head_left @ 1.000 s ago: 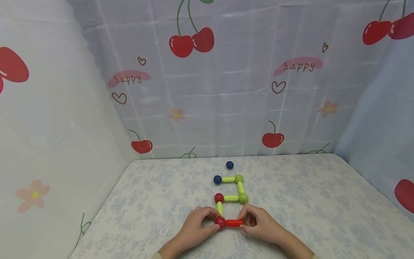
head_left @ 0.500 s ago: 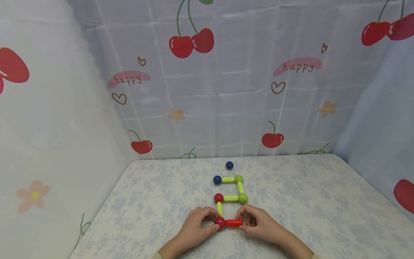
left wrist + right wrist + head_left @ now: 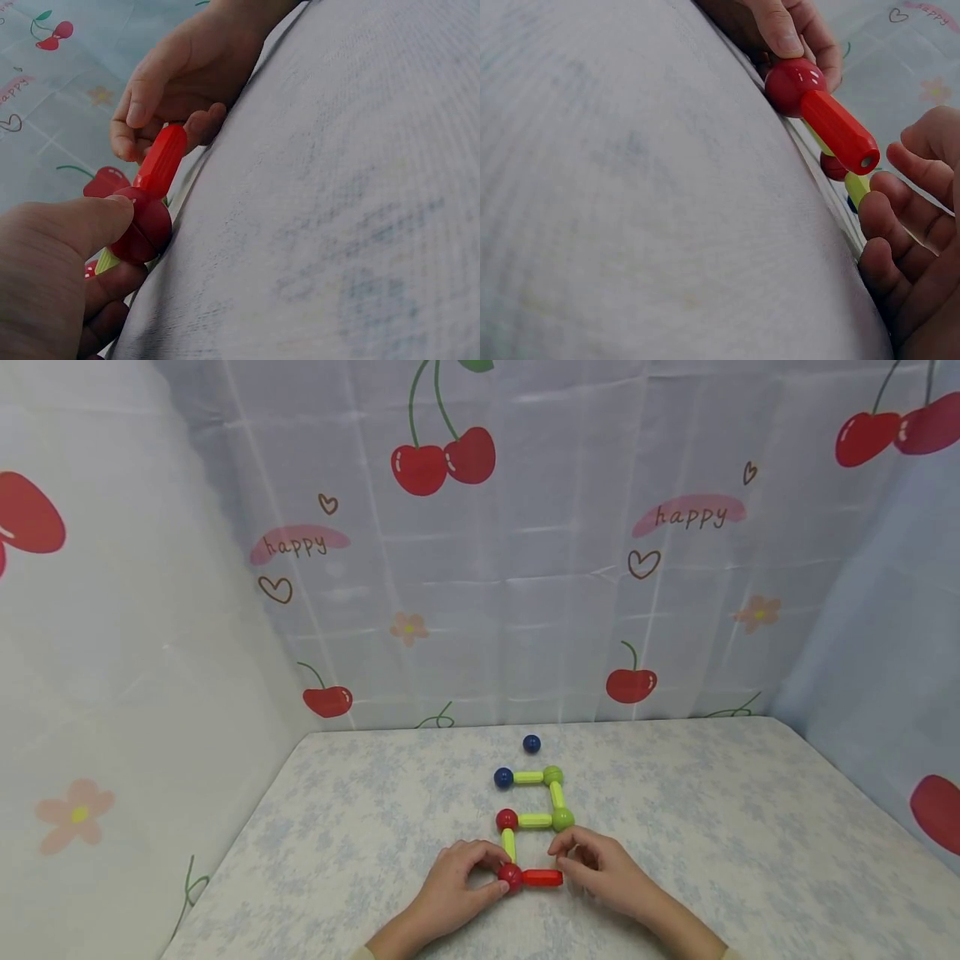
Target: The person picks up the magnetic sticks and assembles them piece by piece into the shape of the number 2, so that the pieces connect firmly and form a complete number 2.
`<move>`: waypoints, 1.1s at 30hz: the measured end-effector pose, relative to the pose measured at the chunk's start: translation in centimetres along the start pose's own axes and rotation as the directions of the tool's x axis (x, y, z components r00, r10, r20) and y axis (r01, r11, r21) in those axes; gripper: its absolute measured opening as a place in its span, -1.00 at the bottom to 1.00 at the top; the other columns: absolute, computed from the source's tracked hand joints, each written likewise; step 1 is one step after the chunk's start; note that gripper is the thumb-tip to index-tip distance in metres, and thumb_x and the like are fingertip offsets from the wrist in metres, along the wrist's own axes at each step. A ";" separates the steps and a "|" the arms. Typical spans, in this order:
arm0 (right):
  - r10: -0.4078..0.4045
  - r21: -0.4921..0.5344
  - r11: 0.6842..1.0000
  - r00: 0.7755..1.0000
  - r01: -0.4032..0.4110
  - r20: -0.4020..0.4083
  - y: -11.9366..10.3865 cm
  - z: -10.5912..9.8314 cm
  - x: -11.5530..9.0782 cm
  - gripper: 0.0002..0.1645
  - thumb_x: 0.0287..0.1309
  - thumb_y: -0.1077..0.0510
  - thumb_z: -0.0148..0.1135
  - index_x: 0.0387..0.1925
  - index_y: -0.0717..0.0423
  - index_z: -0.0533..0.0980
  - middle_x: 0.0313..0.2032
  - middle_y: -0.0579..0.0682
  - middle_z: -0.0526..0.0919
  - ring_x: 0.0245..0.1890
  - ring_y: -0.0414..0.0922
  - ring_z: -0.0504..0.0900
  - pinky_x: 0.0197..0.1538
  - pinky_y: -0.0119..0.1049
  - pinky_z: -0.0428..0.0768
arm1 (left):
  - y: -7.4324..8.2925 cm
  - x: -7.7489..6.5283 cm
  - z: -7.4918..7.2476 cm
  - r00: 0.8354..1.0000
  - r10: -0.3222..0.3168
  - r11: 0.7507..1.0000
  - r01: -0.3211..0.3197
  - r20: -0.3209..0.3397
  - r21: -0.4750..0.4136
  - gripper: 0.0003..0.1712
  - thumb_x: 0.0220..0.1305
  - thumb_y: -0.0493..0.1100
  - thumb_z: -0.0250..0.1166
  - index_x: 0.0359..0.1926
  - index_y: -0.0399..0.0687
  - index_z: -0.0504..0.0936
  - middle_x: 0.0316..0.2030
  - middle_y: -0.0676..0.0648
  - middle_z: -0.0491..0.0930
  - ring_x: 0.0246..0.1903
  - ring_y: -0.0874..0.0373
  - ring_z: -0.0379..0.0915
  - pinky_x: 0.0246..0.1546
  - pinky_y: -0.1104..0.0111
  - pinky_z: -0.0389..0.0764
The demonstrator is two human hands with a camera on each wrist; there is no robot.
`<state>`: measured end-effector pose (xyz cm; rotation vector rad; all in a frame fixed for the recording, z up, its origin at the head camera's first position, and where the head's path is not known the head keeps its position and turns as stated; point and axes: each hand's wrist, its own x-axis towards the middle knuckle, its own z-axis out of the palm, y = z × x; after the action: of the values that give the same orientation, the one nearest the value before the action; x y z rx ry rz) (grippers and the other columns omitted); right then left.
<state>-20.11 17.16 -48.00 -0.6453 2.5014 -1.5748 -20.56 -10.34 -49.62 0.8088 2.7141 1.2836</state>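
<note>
My left hand (image 3: pixel 455 887) pinches the near red ball (image 3: pixel 511 878) between thumb and fingers, at the front end of a zigzag of balls and sticks on the table. From that ball a red stick (image 3: pixel 542 877) points right, its free end bare in the right wrist view. My right hand (image 3: pixel 606 870) hovers just beyond this end, fingers loosely bent and holding nothing. A yellow-green stick (image 3: pixel 509 845) leads back from the held ball to another red ball (image 3: pixel 507 819). Further along come a yellow-green stick (image 3: pixel 535 820) and a green ball (image 3: pixel 563 818).
The zigzag continues through an upright yellow-green stick (image 3: pixel 557 794), a far green ball (image 3: pixel 552 775) and a short stick (image 3: pixel 528 777) to a blue ball (image 3: pixel 504 777). Behind it lies a loose blue ball (image 3: pixel 532 743). A cherry-print curtain (image 3: pixel 525 610) hangs at the table's (image 3: pixel 360 827) back edge.
My right hand has let go of the red stick's end and drawn slightly away from it. The left hand stays on the red ball, and the zigzag keeps its shape.
</note>
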 end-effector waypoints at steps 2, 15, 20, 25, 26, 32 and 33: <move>0.030 0.001 1.000 0.999 -0.030 -0.029 -0.3 -0.1 0.1 -0.76 0.38 0.07 0.20 -0.05 0.13 0.55 -0.29 0.04 0.61 -0.56 -0.25 0.49 -0.51 -0.36 0.53 | 0.0 0.0 0.0 1.000 -0.005 1.000 0.005 0.003 0.001 -0.74 0.26 0.14 0.36 -0.04 0.37 0.61 -0.24 0.34 0.63 -0.17 0.40 0.40 -0.09 0.34 0.35; 0.113 -0.118 0.979 0.927 -0.165 -0.357 -1.9 -3.7 5.0 -0.76 0.37 0.07 0.23 0.00 0.03 0.56 0.01 0.02 0.60 -0.08 -0.07 0.55 -0.12 -0.29 0.55 | 0.1 0.1 -0.2 1.000 -0.012 1.000 0.013 0.010 -0.019 -0.73 0.26 0.12 0.37 -0.02 0.36 0.61 -0.23 0.32 0.64 -0.16 0.36 0.41 -0.10 0.35 0.34; 0.138 -0.100 0.977 0.912 -0.190 -0.386 -1.5 -5.0 7.9 -0.62 0.38 0.03 0.20 0.14 0.08 0.48 0.13 0.13 0.57 0.05 0.03 0.53 0.01 -0.14 0.58 | 0.0 0.0 -0.2 1.000 -0.010 1.000 0.010 0.014 -0.017 -0.73 0.27 0.12 0.37 -0.02 0.37 0.61 -0.24 0.33 0.64 -0.15 0.37 0.41 -0.09 0.34 0.35; 0.220 -0.044 0.966 0.899 -0.255 -0.379 -1.1 -5.2 10.5 -0.50 0.37 -0.03 0.20 0.25 0.04 0.41 0.21 0.15 0.51 0.16 0.08 0.49 0.16 -0.01 0.54 | -0.1 0.1 -0.2 1.000 -0.007 1.000 0.007 0.014 -0.024 -0.74 0.27 0.13 0.36 -0.02 0.38 0.61 -0.24 0.33 0.64 -0.15 0.36 0.41 -0.09 0.34 0.35; 0.232 -0.040 0.963 0.897 -0.266 -0.375 -1.0 -5.2 11.0 -0.48 0.37 -0.04 0.20 0.26 0.03 0.40 0.23 0.15 0.50 0.17 0.09 0.48 0.16 0.00 0.53 | -0.1 0.1 -0.2 1.000 -0.005 1.000 0.005 0.014 -0.027 -0.74 0.27 0.13 0.36 -0.03 0.37 0.61 -0.24 0.32 0.64 -0.15 0.36 0.41 -0.10 0.34 0.35; 0.299 -0.040 0.942 0.889 -0.333 -0.347 -0.6 -4.7 13.5 -0.40 0.36 -0.03 0.20 0.35 0.03 0.33 0.31 0.20 0.41 0.26 0.14 0.43 0.26 0.09 0.48 | -0.1 0.1 -0.3 1.000 -0.003 0.999 0.003 0.020 -0.032 -0.74 0.27 0.13 0.36 -0.02 0.38 0.61 -0.23 0.32 0.64 -0.15 0.35 0.42 -0.10 0.35 0.35; 0.315 -0.037 0.937 0.888 -0.347 -0.335 -0.5 -4.6 13.8 -0.38 0.37 -0.04 0.19 0.36 0.02 0.31 0.34 0.21 0.39 0.29 0.16 0.40 0.28 0.12 0.45 | -0.1 0.1 -0.3 1.000 -0.005 1.000 0.006 0.022 -0.030 -0.74 0.28 0.14 0.36 -0.02 0.39 0.61 -0.23 0.32 0.64 -0.15 0.36 0.42 -0.09 0.34 0.35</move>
<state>-33.87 15.13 -43.72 0.0526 2.7396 -1.5394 -20.75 -10.54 -49.49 0.8072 2.6712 1.3033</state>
